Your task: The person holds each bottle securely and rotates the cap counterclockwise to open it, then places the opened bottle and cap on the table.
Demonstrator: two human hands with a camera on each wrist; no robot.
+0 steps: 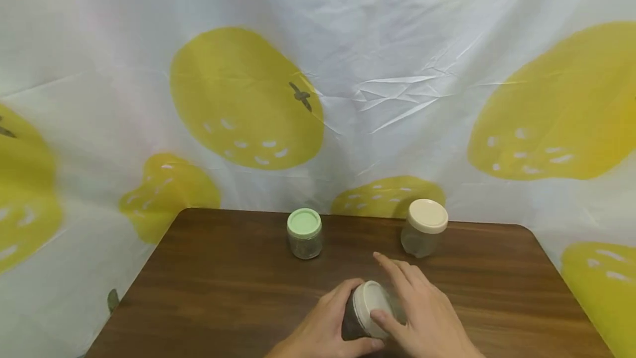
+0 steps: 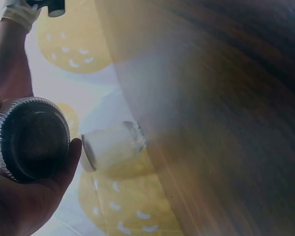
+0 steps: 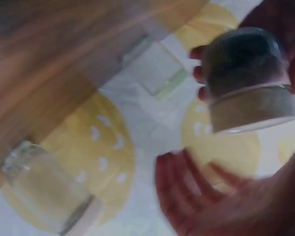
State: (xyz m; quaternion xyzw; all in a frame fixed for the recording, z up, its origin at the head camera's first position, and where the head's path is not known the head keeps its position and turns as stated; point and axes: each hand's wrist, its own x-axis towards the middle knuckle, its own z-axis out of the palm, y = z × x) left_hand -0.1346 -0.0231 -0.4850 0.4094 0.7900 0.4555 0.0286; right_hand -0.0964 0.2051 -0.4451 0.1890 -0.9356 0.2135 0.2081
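Note:
My left hand (image 1: 318, 325) grips a glass jar (image 1: 350, 322) with an off-white lid (image 1: 375, 308), its fingers and thumb curled round the glass. The jar is tilted, lid toward the right. In the left wrist view, the ridged round base of the jar (image 2: 35, 140) faces the camera and looks dark inside. Over the lid side hovers my right hand (image 1: 424, 308), fingers extended and spread. The right wrist view has that right hand (image 3: 201, 201) apart from the held jar (image 3: 248, 64), with nothing in its grasp.
Toward the back of the brown wooden table (image 1: 223, 280) stand a jar with a light green lid (image 1: 305, 233) and, farther right, a jar with a cream lid (image 1: 424, 228). A white cloth with yellow lemon prints (image 1: 348, 70) hangs behind the table's back edge.

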